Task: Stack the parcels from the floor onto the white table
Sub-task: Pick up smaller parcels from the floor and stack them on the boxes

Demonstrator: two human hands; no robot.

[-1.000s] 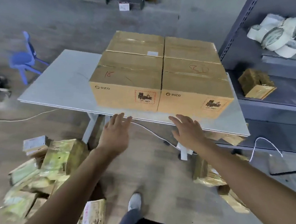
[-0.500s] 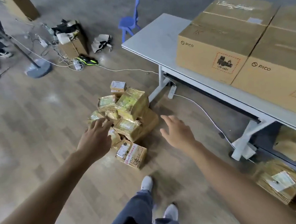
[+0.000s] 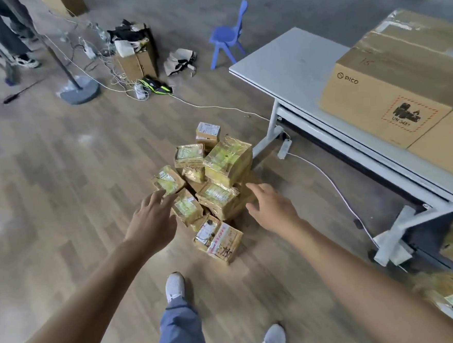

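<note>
Now, the parcels: a loose heap of small boxes on the floor, just left of the counter's near leg.
Left hand: palm down, fingers spread and slack, holding nothing; the tips overlap the heap's left edge, and contact cannot be told.
Right hand: palm down, fingers loose and empty, at the heap's right side beside a low taped box.
Between the hands: the near half of the heap; a labelled parcel with red print lies nearest, between the wrists.
Wrapping: brown card bound in glossy, crinkled yellowish tape, with white printed labels.
Top parcel: the largest block, rectangular, sitting tilted.
Counter: smooth white top on pale metal legs, to the right; large plain cardboard cartons printed PICO stand on it.
Floor: grey-brown wood-pattern planks.
</note>
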